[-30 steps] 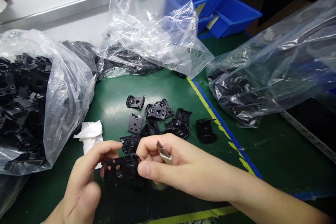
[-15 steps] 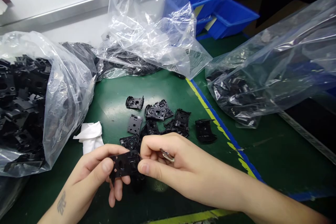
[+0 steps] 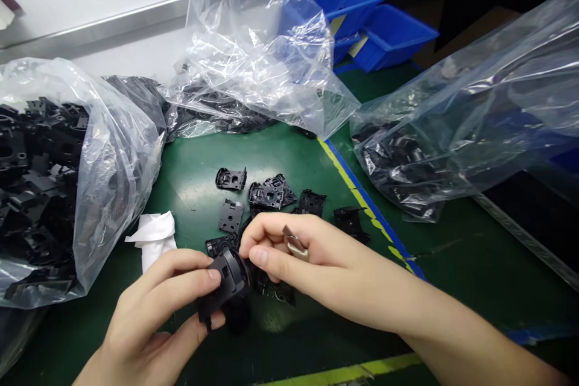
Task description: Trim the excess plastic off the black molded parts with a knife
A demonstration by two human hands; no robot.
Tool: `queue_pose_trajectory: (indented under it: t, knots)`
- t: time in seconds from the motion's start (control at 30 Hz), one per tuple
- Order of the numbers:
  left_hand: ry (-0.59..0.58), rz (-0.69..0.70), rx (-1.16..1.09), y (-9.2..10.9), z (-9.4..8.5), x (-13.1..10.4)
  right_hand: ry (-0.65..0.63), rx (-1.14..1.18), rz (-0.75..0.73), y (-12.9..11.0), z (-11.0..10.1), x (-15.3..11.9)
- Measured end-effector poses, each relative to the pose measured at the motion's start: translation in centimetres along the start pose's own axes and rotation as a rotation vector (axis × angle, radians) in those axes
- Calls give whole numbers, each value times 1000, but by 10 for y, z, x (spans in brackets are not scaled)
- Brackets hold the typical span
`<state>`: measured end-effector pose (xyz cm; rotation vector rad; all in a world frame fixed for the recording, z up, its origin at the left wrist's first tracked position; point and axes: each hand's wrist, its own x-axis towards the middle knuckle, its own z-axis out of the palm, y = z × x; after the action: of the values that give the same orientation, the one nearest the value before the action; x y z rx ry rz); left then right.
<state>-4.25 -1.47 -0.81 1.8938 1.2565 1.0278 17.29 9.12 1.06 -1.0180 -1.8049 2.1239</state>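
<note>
My left hand [image 3: 169,307] grips a black plastic part [image 3: 224,282] between fingers and thumb, its curved, ribbed end tilted up and to the right. Against that end rest the pinched fingertips of my right hand [image 3: 289,253]; whether they press on it I cannot tell. Tucked in my right palm is a small metal blade [image 3: 295,242], its tip pointing up and its lower end hidden. Behind my hands lies a loose group of similar black parts [image 3: 266,194], partly covered by my right hand. A flat grey-black plate [image 3: 231,215] is among them.
An open clear bag [image 3: 122,157] full of black parts stands at left. More clear bags [image 3: 253,72] lie at the back and right [image 3: 407,163]. Blue bins [image 3: 393,36] sit behind. A white cloth [image 3: 156,235] lies at left. Blue and yellow tape [image 3: 362,187] crosses the green table.
My left hand has turned the black part over, from its flat face to its curved end. My right hand has shifted slightly up, and the blade shows more plainly.
</note>
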Motion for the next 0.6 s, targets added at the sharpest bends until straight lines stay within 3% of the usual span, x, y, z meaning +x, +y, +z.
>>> queue_pose_trajectory:
  t: [0.2, 0.37, 0.6]
  knots:
    - [-29, -9, 47, -3, -2, -2, -130, 108, 94, -2, 1, 1]
    - [45, -34, 18, -3, -1, -4, -121, 97, 93, -3, 1, 2]
    - [153, -201, -3, 4, 9, -5, -116, 73, 93, -2, 1, 2]
